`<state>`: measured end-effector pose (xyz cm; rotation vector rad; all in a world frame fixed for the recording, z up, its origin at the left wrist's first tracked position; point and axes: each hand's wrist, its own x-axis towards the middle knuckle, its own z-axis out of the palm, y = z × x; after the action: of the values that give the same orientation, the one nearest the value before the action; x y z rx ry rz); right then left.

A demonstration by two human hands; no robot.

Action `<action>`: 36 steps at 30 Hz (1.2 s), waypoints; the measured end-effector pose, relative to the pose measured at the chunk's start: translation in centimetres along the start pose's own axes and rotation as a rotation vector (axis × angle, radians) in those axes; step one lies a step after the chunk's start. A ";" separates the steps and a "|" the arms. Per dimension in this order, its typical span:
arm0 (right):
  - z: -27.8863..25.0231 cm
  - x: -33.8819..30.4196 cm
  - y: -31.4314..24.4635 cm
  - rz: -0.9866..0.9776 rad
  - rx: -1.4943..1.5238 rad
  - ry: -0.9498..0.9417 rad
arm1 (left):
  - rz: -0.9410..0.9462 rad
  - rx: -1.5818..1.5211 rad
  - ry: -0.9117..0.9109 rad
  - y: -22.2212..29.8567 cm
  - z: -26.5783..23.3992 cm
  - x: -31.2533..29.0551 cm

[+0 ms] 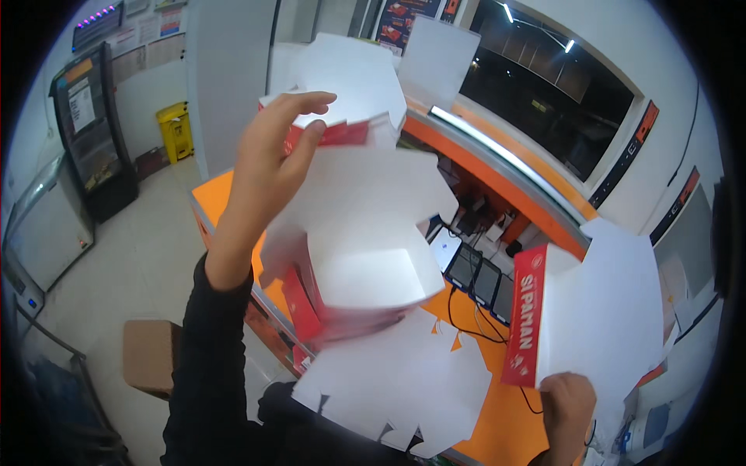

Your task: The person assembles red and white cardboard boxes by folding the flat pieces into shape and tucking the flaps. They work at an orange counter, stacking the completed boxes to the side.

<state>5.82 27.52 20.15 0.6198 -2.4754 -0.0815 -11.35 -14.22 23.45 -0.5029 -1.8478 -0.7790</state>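
My left hand is raised with thumb and fingers curved apart, and nothing shows between them. Just beyond it stands a folded carton, white inside and red outside, with its lid up. Nearer, at the middle, an open-topped carton shows its white inside; its red side is blurred. My right hand grips the lower corner of a partly folded carton at the right, which has a red printed side wall and a large white flap standing up. Flat white carton blanks lie close to my body.
Several dark tablets with cables lie on the orange table between the cartons. Behind runs an orange counter edge beneath a dark window. On the left floor are a brown cardboard box, a yellow bin and a glass-door fridge.
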 end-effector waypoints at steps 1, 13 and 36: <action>-0.9 2.0 -0.4 0.048 -0.006 0.019 | -0.084 0.039 -0.107 -1.9 0.3 1.8; -4.8 14.0 -9.5 0.567 0.049 0.161 | -0.095 0.289 -0.862 -10.9 7.0 5.7; -6.0 29.5 -15.0 -0.128 0.278 0.360 | 0.247 0.011 -1.027 -15.2 -9.7 5.0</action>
<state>-6.06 1.39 37.74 0.8304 -2.1116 0.3043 -16.90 -31.86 26.35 -1.2585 -2.6266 -0.3328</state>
